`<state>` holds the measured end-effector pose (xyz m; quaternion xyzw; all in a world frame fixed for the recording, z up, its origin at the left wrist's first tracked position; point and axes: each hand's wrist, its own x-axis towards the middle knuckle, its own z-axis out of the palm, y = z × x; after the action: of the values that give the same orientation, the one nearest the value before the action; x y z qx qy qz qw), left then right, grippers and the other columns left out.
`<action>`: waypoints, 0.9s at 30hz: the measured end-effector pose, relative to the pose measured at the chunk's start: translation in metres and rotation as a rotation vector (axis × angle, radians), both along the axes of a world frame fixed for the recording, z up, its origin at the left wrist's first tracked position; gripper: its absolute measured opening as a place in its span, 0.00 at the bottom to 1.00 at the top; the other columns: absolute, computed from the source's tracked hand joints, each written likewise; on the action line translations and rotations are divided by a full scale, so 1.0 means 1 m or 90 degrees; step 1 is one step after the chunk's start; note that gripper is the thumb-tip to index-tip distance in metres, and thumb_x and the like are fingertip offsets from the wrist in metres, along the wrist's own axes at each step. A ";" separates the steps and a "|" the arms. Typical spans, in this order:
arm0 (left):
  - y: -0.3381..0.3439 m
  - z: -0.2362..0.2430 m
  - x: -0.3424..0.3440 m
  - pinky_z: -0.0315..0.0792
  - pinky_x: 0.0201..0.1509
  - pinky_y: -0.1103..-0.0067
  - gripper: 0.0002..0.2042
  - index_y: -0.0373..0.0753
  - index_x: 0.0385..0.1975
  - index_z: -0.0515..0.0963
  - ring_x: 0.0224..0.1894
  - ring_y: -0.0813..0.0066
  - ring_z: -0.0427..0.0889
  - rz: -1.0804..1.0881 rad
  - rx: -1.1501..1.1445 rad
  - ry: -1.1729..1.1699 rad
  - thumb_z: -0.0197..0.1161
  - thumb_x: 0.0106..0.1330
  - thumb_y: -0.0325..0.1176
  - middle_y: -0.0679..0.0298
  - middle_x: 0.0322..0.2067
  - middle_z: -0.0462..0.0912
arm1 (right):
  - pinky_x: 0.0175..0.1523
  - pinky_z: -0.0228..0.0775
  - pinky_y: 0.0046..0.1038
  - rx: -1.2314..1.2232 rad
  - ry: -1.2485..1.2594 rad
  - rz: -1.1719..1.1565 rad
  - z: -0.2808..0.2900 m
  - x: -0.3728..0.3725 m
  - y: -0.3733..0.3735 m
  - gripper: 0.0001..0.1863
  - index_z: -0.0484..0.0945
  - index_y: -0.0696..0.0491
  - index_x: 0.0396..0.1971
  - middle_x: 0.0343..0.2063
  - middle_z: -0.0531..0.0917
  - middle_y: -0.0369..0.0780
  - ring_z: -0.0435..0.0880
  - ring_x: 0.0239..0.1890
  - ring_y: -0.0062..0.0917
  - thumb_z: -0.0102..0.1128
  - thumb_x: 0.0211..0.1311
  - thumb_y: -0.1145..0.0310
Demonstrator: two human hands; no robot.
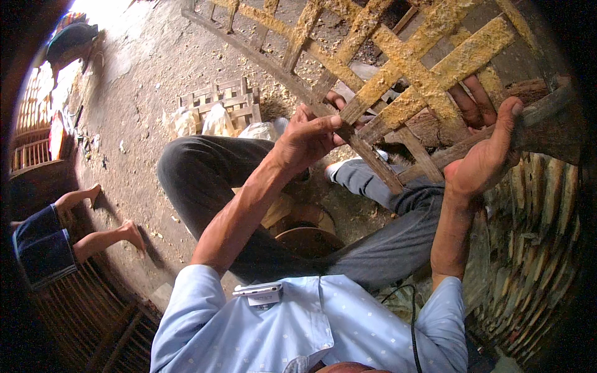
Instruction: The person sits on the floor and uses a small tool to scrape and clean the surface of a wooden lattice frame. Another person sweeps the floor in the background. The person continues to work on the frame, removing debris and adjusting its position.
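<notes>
A small lattice (225, 102) lies on the floor (143, 68) (behind the knee (186, 168)).

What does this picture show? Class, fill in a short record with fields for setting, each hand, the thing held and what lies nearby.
Setting: dirt floor, person seated
Left hand: grips a slat of the woven bamboo lattice
Right hand: clasps the lattice's rim, fingers through a gap
Nearby: small slatted crate; another person's bare feet; stacked bamboo baskets

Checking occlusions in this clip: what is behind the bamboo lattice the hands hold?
Through the bamboo lattice gaps: right hand fingers, bare ground, a log. The strips cover the rest.
</notes>
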<state>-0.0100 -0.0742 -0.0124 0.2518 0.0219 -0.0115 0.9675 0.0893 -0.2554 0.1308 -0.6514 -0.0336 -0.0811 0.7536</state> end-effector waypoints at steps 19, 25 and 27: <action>-0.026 0.003 0.001 0.80 0.32 0.78 0.13 0.26 0.40 0.75 0.35 0.70 0.84 0.148 0.226 0.194 0.66 0.61 0.27 0.54 0.36 0.83 | 0.43 0.75 0.24 -0.026 0.005 0.087 0.003 -0.012 0.004 0.24 0.78 0.65 0.41 0.39 0.85 0.50 0.87 0.38 0.29 0.52 0.71 0.54; -0.026 0.012 -0.001 0.77 0.38 0.76 0.22 0.31 0.49 0.67 0.33 0.72 0.81 0.145 0.162 0.172 0.69 0.58 0.24 0.61 0.33 0.79 | 0.39 0.74 0.23 -0.058 -0.003 0.016 0.009 -0.011 0.010 0.25 0.79 0.65 0.39 0.38 0.86 0.49 0.88 0.37 0.30 0.52 0.71 0.52; -0.025 0.011 -0.002 0.77 0.39 0.74 0.24 0.32 0.51 0.64 0.33 0.72 0.80 0.123 0.089 0.164 0.69 0.57 0.22 0.62 0.34 0.77 | 0.38 0.74 0.22 -0.089 0.000 0.018 0.008 -0.012 0.013 0.26 0.79 0.65 0.40 0.38 0.86 0.50 0.88 0.37 0.31 0.52 0.71 0.52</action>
<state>-0.0116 -0.0989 -0.0010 0.3115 0.1703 0.0507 0.9335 0.0772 -0.2428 0.1393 -0.7017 -0.0484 -0.0676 0.7076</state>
